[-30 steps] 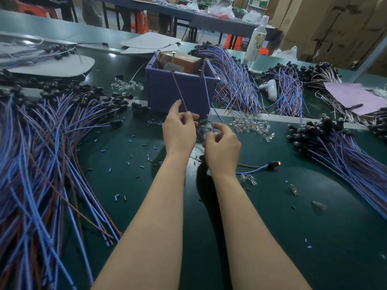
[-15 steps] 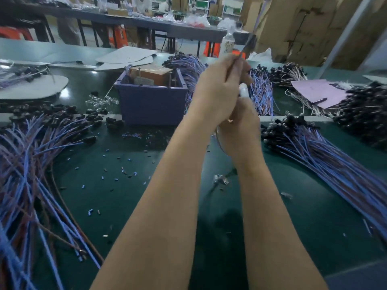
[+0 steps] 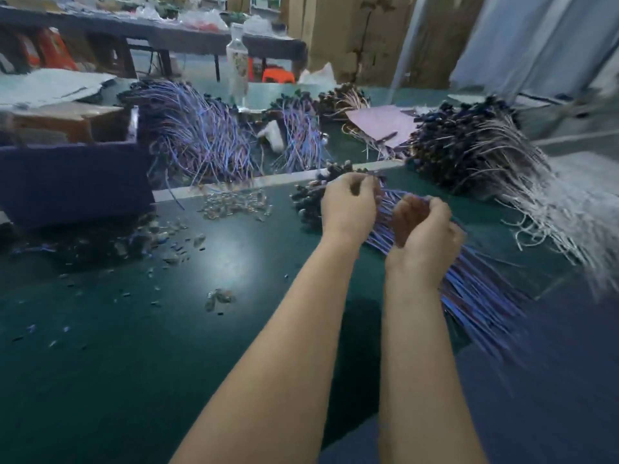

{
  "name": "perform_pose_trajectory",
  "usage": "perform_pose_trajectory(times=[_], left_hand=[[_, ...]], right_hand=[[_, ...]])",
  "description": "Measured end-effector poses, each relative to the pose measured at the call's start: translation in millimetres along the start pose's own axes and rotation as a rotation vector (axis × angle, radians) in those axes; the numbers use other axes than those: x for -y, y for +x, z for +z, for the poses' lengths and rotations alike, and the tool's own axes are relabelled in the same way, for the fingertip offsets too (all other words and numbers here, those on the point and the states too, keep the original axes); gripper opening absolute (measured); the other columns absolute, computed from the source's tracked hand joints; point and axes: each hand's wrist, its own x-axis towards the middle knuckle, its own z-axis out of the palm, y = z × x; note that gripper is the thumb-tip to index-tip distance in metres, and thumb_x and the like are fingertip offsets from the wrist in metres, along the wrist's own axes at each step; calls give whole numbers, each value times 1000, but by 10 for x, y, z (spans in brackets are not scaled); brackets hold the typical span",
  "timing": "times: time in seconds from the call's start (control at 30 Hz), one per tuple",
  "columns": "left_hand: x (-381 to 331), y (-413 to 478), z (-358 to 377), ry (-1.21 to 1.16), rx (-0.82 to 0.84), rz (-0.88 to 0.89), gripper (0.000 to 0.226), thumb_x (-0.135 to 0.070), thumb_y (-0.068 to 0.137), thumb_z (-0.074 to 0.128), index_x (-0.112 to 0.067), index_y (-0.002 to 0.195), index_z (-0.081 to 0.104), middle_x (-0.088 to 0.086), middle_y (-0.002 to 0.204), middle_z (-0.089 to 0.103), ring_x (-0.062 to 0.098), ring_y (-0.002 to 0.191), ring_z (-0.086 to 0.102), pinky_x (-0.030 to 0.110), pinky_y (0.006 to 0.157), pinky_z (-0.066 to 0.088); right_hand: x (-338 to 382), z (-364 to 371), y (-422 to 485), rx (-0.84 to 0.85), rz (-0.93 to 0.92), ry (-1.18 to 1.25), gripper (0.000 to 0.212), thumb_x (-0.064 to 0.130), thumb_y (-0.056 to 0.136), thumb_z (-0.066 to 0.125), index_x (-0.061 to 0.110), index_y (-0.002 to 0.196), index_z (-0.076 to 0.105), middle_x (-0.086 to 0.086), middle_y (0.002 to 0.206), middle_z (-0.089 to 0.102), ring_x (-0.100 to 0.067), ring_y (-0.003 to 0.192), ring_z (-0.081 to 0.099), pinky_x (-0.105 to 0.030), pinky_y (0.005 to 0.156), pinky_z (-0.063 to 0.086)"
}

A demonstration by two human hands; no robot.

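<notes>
Both forearms entered from the bottom edge, cut off below the elbow, over the green table point(image 3: 100, 380). Just beyond them the left hand point(image 3: 348, 204) and the right hand point(image 3: 425, 231) hung close together above the bundle of blue wires point(image 3: 475, 296). That bundle lay on the table's right side, fanning toward the lower right, where motion blur smeared its strands. The fingers of each hand were curled inward, the right palm turned up. Blur hid whether either hand pinched a wire, so I cannot tell. The hands covered the middle of the bundle; its black-capped ends point(image 3: 306, 199) showed just left of the left hand.

Further left lay a heap of small clear parts point(image 3: 234, 202), too blurred to identify. The purple bin point(image 3: 67, 182) was cut off by the left edge. Behind, more blue wire piles point(image 3: 201, 135), a white-wired heap point(image 3: 502, 155), a pink sheet point(image 3: 382, 122) and a bottle point(image 3: 237, 61) stood soft and indistinct.
</notes>
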Motion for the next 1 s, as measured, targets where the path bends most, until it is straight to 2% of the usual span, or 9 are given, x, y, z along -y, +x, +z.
perform_pose_trajectory(times=[0.07, 0.17, 0.3, 0.43, 0.6, 0.7, 0.83, 0.9, 1.0], left_hand=[[115, 75, 171, 240, 15, 87, 16, -15, 94, 53, -11, 97, 67, 6, 85, 69, 26, 87, 65, 30, 79, 50], [283, 165, 313, 456, 75, 117, 16, -18, 95, 52, -13, 106, 63, 10, 98, 69, 30, 90, 64, 37, 83, 50], [491, 320, 329, 657, 100, 110, 16, -17, 95, 49, -9, 107, 56, 17, 105, 65, 37, 97, 59, 40, 82, 48], [604, 438, 284, 721, 110, 60, 22, -19, 95, 51, -6, 112, 46, 19, 110, 62, 39, 101, 57, 39, 78, 43], [622, 471, 234, 686, 143, 11, 25, -22, 93, 57, -6, 110, 47, 17, 109, 62, 36, 100, 58, 38, 79, 44], [580, 448, 137, 580, 122, -8, 19, -24, 95, 50, -10, 106, 57, 13, 108, 64, 31, 100, 59, 33, 81, 44], [417, 309, -176, 456, -38, 68, 21, -25, 95, 49, -10, 96, 64, 7, 94, 67, 26, 91, 61, 29, 75, 45], [295, 230, -452, 347, -149, 102, 20, -25, 94, 51, -12, 90, 65, 3, 82, 66, 22, 83, 61, 29, 72, 47], [123, 99, -1030, 127, -328, 115, 18, -22, 95, 51, -14, 82, 60, -1, 73, 61, 18, 72, 57, 29, 69, 46]], right_hand=[[-62, -210, 130, -87, 55, -29, 31, 10, 96, 44, 6, 66, 53, 1, 46, 61, -8, 39, 58, -19, 43, 48], [-194, -436, 277, -121, 158, -147, 36, 24, 101, 43, 5, 72, 53, 0, 47, 62, -7, 38, 59, -17, 41, 48], [-271, -463, 393, 7, 339, -300, 44, 39, 99, 42, 4, 77, 55, -5, 55, 66, -10, 43, 63, -17, 42, 49], [-323, -426, 408, 48, 445, -186, 30, 25, 99, 47, 6, 76, 53, -11, 73, 64, -13, 50, 64, -20, 47, 53], [-372, -361, 315, 35, 461, -31, 15, 14, 99, 42, 0, 99, 50, -13, 96, 59, -22, 86, 62, -34, 84, 53], [-371, -290, 213, 13, 431, -70, 12, 12, 99, 41, 3, 102, 48, -12, 97, 59, -24, 96, 61, -36, 93, 50], [-457, -119, 2, 73, 360, -156, 12, 10, 97, 43, 5, 96, 55, -9, 98, 62, -21, 92, 64, -28, 80, 55], [-552, 50, -190, 163, 361, -172, 18, 8, 96, 44, 7, 109, 56, -7, 94, 62, -17, 80, 61, -24, 70, 52], [-757, 358, -627, 358, 381, -259, 18, 3, 93, 45, 12, 98, 59, -3, 85, 61, -13, 74, 57, -20, 62, 47]])
